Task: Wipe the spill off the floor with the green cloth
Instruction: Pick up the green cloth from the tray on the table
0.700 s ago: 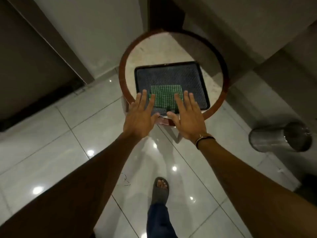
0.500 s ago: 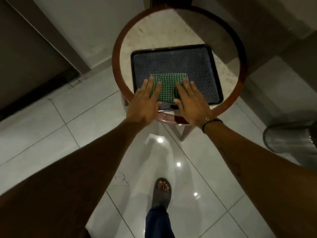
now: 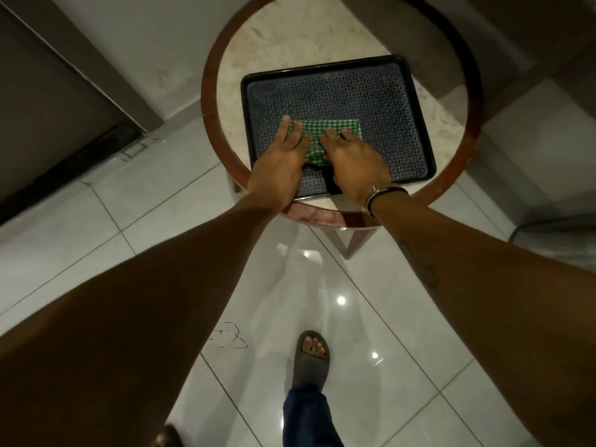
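Note:
The green checked cloth (image 3: 337, 125) lies folded in a black patterned tray (image 3: 416, 108) on a round marble-topped table (image 3: 209, 124). My left hand (image 3: 279, 164) rests flat on the cloth's left part with its fingers spread. My right hand (image 3: 353, 161) covers the cloth's near right part, and its fingers curl down onto the fabric. Whether they pinch it is hidden. On the glossy floor tiles below, a faint dark-outlined patch (image 3: 229, 337) sits just left of my foot.
My sandalled foot (image 3: 311, 356) stands on the white tiles in front of the table's wooden leg (image 3: 350, 245). A metal bin (image 3: 558, 240) lies at the right edge. A dark door (image 3: 48, 108) and a wall corner close off the left.
I have stepped closer to the table. Both hands went forward from the tray's near rim and came down onto the green cloth; the right fingers went from straight to curled.

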The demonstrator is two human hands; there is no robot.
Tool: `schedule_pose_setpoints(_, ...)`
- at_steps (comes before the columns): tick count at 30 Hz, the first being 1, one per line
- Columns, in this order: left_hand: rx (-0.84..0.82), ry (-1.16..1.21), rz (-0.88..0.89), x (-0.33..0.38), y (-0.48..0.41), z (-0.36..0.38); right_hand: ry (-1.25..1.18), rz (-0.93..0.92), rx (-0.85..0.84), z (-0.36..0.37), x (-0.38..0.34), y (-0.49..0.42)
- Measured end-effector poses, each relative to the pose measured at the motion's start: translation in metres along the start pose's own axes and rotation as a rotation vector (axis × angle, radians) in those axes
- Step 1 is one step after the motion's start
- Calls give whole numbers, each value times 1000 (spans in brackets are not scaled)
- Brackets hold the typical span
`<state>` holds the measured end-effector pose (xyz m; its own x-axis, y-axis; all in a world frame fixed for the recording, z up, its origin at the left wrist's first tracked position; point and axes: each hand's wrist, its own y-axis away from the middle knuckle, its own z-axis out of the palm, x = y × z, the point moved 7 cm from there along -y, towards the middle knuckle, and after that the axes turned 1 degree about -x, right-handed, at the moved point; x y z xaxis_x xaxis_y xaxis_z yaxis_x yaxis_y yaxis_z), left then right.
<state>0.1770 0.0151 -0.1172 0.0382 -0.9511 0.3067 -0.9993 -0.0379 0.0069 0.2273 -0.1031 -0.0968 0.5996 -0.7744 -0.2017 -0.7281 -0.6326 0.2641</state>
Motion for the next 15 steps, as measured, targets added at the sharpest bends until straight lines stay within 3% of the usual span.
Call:
schedule_pose_setpoints(4,111,12,13,-1,17,-46,-25,29,181,-30,-28,20)
schedule_pose_setpoints(10,173,-7,113,-26,115,-113,13,-127,351,-54,-123,85)
schedule_pose_setpoints(15,119,-2,208,-63,233,-142,-44,-209,240,-43,-227,161)
